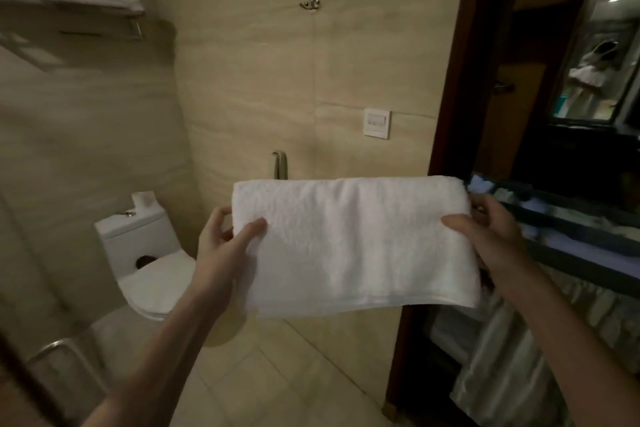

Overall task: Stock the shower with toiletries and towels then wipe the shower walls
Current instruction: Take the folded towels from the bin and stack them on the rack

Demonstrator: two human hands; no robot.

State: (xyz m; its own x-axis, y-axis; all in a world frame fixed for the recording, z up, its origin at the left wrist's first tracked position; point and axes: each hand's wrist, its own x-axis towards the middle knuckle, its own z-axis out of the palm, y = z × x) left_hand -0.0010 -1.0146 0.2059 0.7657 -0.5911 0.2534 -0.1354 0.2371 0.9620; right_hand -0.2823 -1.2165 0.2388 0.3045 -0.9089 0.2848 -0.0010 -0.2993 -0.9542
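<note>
a white folded towel (353,246) of thick looped terry hangs in mid-air at the middle of the view. it is spread wide as a flat rectangle, with a rounded fold along the top and a stitched hem along the bottom. the left hand (225,239) pinches the towel's left edge, thumb laid on the near face and the other fingers curled round behind the edge. the right hand (485,236) grips the right edge the same way, thumb on the near face and fingers wrapped behind. both forearms are bare and reach forward and up from the near bottom corners, well apart.

behind the towel, the far wall (259,80) is glossy beige stone-look tile with pale streaks. it carries a small chrome hook (310,3) high up and a white square switch plate (376,123). the top of a bent chrome bar (280,165) shows just above the towel. to the left stands a white glazed toilet (145,253) with a rounded lid. high on the left, a metal shelf (136,26) holds folded white cloth, blurred. a dark reddish wooden door frame (460,62) rises on the right. past it, a dark cart (571,222) holds stacked linen, too blurred to tell apart. the floor (277,374) is beige tile laid diagonally.
</note>
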